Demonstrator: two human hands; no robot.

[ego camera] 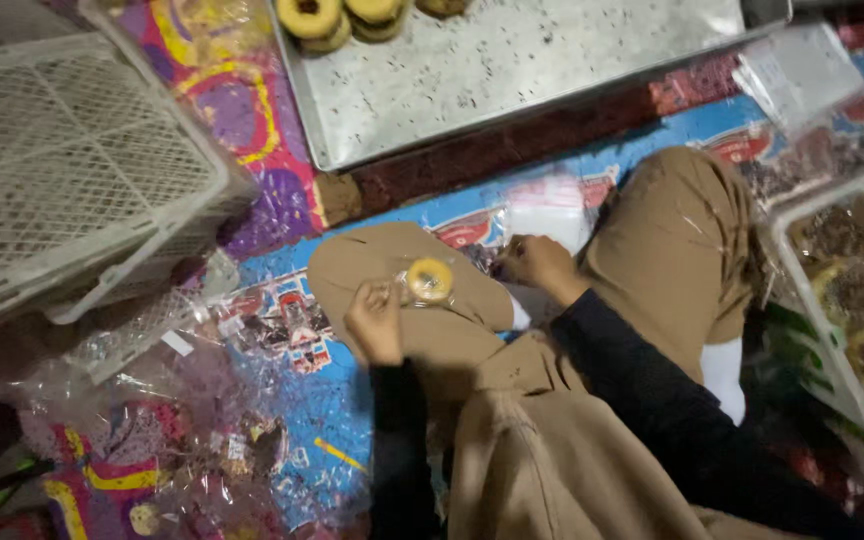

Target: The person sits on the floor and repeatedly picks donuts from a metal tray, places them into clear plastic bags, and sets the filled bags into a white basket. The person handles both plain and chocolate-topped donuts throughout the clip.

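Left hand: our left hand (pixel 375 322) sits on the tan knee, fingers pinched on the edge of a clear wrapper that holds the ring pastry (pixel 429 280).
Right hand: our right hand (pixel 542 265) is curled shut just right of the ring pastry, at the corner of a clear bag (pixel 550 212); we cannot tell whether it truly grips the plastic.
Ring pastry: round, yellow, hole in the middle, lying flat on the knee; being a ring, it has no long axis to speak of.
Key relation: the ring pastry lies up and to the right of our left hand, touching its wrapper, and left of our right hand with a small gap; our left hand is the nearer one.
Metal tray (pixel 512 70): well above the ring pastry, on the floor; mostly bare, speckled with crumbs.
Tray contents: a few more pastries (pixel 342 18) of the same ring kind, bunched at its top left corner.
White crate (pixel 62 160): far left of the ring pastry, mesh walled, tilted; we see nothing in it.
Clear bin (pixel 852 300): far right of the ring pastry; we see wrapped goods inside, too blurred to name.
Floor mat (pixel 282 330): bright printed sheet under the ring pastry's knee, strewn with loose plastic to the lower left.
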